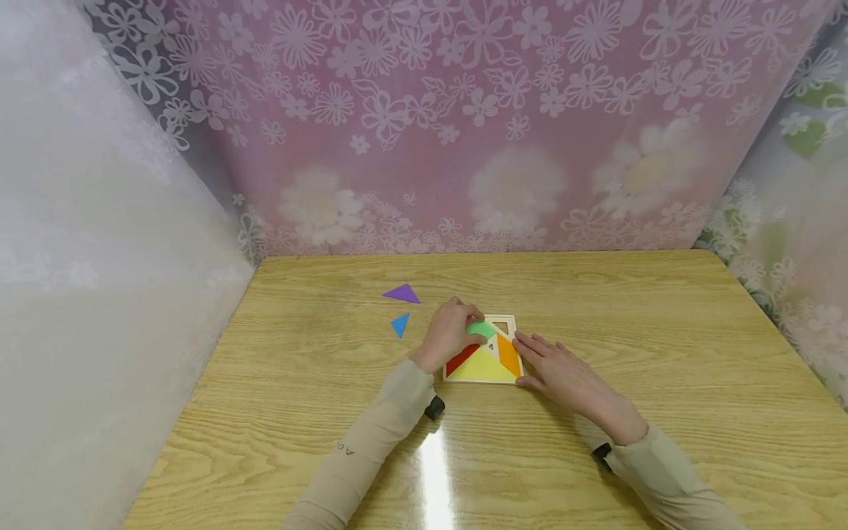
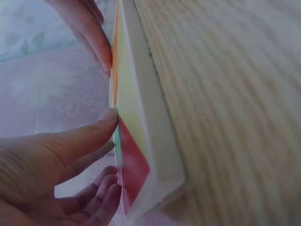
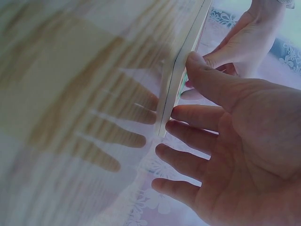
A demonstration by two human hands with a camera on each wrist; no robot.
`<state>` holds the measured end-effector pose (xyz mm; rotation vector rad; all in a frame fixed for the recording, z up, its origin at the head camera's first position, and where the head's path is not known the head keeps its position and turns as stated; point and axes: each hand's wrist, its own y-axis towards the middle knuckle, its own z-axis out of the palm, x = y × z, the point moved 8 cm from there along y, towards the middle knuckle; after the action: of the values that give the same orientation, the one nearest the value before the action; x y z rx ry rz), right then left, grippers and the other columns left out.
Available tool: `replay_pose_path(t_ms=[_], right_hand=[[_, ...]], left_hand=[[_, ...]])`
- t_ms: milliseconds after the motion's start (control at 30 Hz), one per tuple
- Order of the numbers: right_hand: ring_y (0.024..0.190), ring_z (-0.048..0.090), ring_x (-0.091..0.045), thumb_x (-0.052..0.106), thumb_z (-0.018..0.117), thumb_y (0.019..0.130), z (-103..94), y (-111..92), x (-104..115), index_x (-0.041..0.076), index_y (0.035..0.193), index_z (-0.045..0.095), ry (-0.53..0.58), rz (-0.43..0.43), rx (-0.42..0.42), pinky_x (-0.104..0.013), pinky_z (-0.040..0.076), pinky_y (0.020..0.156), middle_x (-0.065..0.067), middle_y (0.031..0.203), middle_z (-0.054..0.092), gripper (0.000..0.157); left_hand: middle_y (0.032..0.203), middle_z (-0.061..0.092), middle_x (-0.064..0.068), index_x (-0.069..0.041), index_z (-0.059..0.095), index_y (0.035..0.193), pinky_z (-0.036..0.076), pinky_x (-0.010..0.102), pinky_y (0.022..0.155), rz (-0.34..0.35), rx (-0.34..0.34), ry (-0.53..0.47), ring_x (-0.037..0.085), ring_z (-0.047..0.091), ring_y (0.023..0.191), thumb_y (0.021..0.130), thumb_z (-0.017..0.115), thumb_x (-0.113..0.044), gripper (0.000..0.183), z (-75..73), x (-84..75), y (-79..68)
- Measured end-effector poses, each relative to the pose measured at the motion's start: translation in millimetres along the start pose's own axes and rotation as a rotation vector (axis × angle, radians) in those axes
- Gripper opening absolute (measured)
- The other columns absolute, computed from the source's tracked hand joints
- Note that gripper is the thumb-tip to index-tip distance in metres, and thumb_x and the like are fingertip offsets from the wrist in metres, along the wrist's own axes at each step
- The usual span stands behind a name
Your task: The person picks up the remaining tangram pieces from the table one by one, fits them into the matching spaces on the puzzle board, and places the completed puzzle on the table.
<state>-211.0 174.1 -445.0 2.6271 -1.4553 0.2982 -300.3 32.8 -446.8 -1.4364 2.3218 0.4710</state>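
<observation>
A small pale wooden tangram tray point(image 1: 482, 381) lies flat on the table. Inside it are a red piece point(image 1: 461, 360), a yellow triangle point(image 1: 481, 366) and an orange parallelogram point(image 1: 508, 355). My left hand point(image 1: 448, 331) reaches over the tray's left side, thumb and index finger pinching a green tangram piece point(image 1: 482, 329) in the upper part of the tray; the hand covers part of this piece. On the tray's right side, my right hand point(image 1: 563, 372) touches the edge with extended fingers, its thumb by the near corner point(image 3: 190, 59).
Left of the tray, a purple triangle point(image 1: 403, 294) and a blue triangle point(image 1: 400, 324) lie loose on the wooden table point(image 1: 298, 383). Flowered curtains point(image 1: 424, 132) hang behind the table and along its sides.
</observation>
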Motion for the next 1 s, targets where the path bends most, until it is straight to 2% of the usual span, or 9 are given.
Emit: replay_pose_path(t_ms=[200,400,533,667,867,1000], right_hand=[[0.136,0.046,-0.047,0.029,0.069,0.096,0.5,0,0,-0.006,0.146,0.048,-0.003,0.001,-0.001,-0.067,0.040,0.105,-0.024,0.151,0.046,0.064],[0.136,0.046,-0.047,0.029,0.069,0.097,1.5,0,0,-0.005,0.146,0.049,-0.010,0.001,-0.003,-0.067,0.040,0.105,-0.024,0.151,0.047,0.063],[0.136,0.046,-0.047,0.029,0.068,0.097,2.1,0,0,-0.005,0.147,0.048,-0.010,0.007,0.002,-0.067,0.039,0.106,-0.024,0.152,0.046,0.064],[0.137,0.045,-0.047,0.029,0.068,0.097,1.7,0,0,-0.005,0.147,0.047,-0.007,0.005,0.006,-0.068,0.038,0.106,-0.024,0.152,0.046,0.064],[0.137,0.046,-0.047,0.029,0.067,0.098,0.9,0,0,-0.005,0.147,0.048,-0.007,-0.004,0.002,-0.068,0.038,0.106,-0.024,0.152,0.046,0.063],[0.136,0.046,-0.047,0.029,0.067,0.098,1.1,0,0,-0.005,0.147,0.048,-0.008,-0.010,0.000,-0.068,0.039,0.106,-0.024,0.152,0.046,0.063]], left_hand=[[0.105,0.067,0.004,-0.014,0.078,0.114,0.048,0.029,0.087,0.017,-0.001,0.063,0.020,0.057,0.097,0.084,0.084,-0.032,0.036,-1.6,0.0,-0.7],[0.109,0.069,0.006,-0.012,0.076,0.114,0.055,0.025,0.076,0.018,-0.054,0.057,0.019,0.065,0.093,0.097,0.071,-0.028,0.024,-9.8,12.0,-0.1],[0.110,0.072,0.007,-0.010,0.076,0.112,0.057,0.027,0.074,-0.017,-0.132,-0.008,0.019,0.069,0.095,0.099,0.068,-0.019,0.018,-28.0,27.8,-2.5],[0.104,0.073,0.008,-0.007,0.076,0.109,0.057,0.033,0.079,-0.061,-0.206,-0.047,0.022,0.069,0.095,0.098,0.067,-0.012,0.015,-49.2,47.5,-8.6],[0.104,0.072,0.012,-0.002,0.075,0.110,0.058,0.037,0.079,-0.095,-0.250,-0.041,0.025,0.069,0.095,0.098,0.068,-0.010,0.016,-71.9,72.9,-21.9],[0.102,0.072,0.013,-0.001,0.075,0.108,0.059,0.036,0.077,-0.108,-0.262,-0.028,0.026,0.070,0.092,0.097,0.069,-0.010,0.016,-79.5,83.6,-31.2]])
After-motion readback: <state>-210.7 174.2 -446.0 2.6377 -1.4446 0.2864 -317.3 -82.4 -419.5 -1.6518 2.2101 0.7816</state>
